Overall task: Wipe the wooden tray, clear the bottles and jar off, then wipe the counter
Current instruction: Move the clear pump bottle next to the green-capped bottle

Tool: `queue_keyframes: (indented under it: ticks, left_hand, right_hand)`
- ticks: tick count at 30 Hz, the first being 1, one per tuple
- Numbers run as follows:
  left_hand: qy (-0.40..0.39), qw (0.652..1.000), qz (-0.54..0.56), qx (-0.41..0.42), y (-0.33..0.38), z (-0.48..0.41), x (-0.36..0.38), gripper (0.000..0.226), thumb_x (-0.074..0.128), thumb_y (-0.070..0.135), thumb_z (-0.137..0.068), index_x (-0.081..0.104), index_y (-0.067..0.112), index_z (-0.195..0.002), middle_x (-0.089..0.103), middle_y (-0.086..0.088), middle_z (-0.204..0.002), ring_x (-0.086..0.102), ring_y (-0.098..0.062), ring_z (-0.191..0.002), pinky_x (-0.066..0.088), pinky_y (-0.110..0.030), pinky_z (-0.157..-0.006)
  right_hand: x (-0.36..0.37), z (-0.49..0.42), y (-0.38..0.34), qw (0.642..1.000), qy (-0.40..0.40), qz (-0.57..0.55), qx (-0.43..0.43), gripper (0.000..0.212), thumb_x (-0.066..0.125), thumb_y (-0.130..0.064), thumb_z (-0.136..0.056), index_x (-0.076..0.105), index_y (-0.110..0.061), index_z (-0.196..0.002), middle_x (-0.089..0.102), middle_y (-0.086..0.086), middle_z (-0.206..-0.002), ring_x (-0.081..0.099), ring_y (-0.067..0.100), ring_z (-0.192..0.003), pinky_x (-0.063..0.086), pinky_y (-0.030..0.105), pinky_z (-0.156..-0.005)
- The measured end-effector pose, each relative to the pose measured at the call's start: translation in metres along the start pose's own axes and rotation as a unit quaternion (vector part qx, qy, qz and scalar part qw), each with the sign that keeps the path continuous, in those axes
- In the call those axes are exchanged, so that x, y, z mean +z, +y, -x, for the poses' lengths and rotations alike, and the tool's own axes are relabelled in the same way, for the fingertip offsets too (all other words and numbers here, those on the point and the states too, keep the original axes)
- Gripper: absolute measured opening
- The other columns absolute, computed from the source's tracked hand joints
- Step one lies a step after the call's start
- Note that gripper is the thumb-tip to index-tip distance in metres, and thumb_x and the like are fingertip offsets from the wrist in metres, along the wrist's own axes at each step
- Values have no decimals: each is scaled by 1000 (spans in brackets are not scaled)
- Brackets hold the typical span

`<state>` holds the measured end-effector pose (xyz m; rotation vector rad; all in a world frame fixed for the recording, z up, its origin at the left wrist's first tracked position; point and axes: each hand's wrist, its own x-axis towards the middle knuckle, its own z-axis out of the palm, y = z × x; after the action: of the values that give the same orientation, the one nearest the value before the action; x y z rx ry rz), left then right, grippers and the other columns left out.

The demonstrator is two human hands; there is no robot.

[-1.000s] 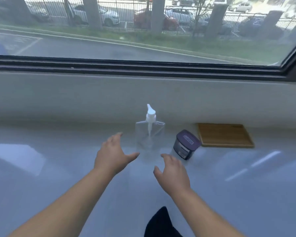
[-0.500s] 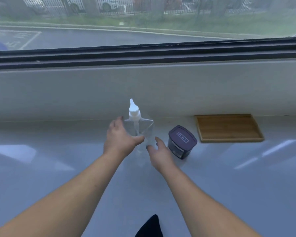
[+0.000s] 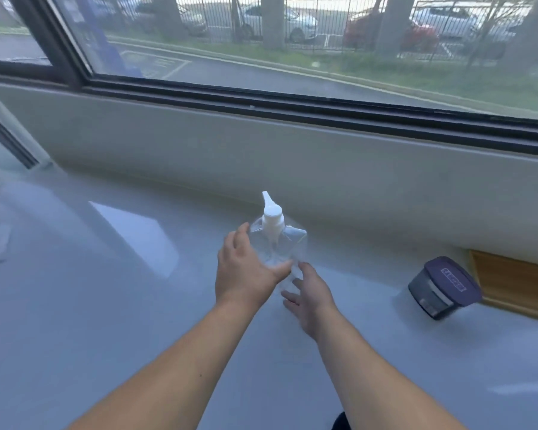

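One clear pump bottle (image 3: 278, 243) with a white pump stands upright on the pale desk (image 3: 106, 305), seemingly empty. One dark jar (image 3: 441, 287) with a purple lid sits well right, beside one wooden tray (image 3: 516, 280). Left hand (image 3: 246, 268) curls around the bottle's side; right hand (image 3: 311, 296) touches its base, fingers loose. Since a second ago, both hands have reached the bottle.

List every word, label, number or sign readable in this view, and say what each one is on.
Jar lid: a white-lettered label, too blurred to read.
Jar side: a pale label strip, no legible text.
Pump bottle: clear, no label visible.
Wooden tray: no markings seen.
Pavement outside the window: painted markings, no readable characters.
Nothing here can be quoted with confidence.
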<state>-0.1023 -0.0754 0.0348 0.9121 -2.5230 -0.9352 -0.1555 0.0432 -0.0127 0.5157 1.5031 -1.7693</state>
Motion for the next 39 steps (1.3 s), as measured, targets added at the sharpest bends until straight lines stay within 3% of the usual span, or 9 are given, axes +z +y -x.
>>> queue_keyframes:
  ticks: [6,11,16,22,30,39]
  left_hand:
    - [75,995,-14,-59,-99,8,-113,111,80,65,-60,33,23,-151,42,3,-147,42,-21,-133,37,-27,-92]
    - [127,983,-38,-125,-190,30,-205,113,80,67,-61,30,23,-152,40,1,-148,41,-24,-134,41,-34,-98]
    - [178,964,-42,-192,-286,65,-289,114,80,67,-62,28,23,-153,37,1,-152,38,-24,-137,40,-35,-101]
    - [240,936,-46,-254,-381,116,-373,116,80,68,-62,26,24,-155,36,1,-154,39,-23,-137,39,-32,-98]
    - [284,892,-56,-346,-483,189,-452,116,77,69,-62,22,25,-155,33,3,-155,38,-23,-136,38,-30,-91]
    - [301,861,-48,-408,-546,242,-485,115,78,65,-63,24,24,-156,32,2,-156,36,-23,-139,42,-37,-98]
  right_hand:
    - [128,27,57,994,-73,72,21,23,56,-49,-96,63,-32,-109,54,1,-137,64,33,-113,50,46,-106]
    - [237,56,121,983,-123,128,37,48,54,-50,-99,48,-30,-143,50,4,-144,63,35,-115,50,48,-107]
    - [337,92,194,965,-182,181,61,56,52,-49,-101,44,-26,-151,46,8,-155,61,38,-119,48,50,-108]
    - [433,140,279,939,-234,235,88,57,55,-51,-99,45,-26,-150,47,8,-153,63,37,-117,49,50,-108]
    - [525,198,386,902,-280,306,121,53,56,-48,-98,48,-24,-145,52,7,-142,64,37,-114,50,49,-106]
    - [565,226,467,874,-297,355,146,56,56,-51,-97,47,-28,-147,52,6,-145,64,36,-113,51,49,-105]
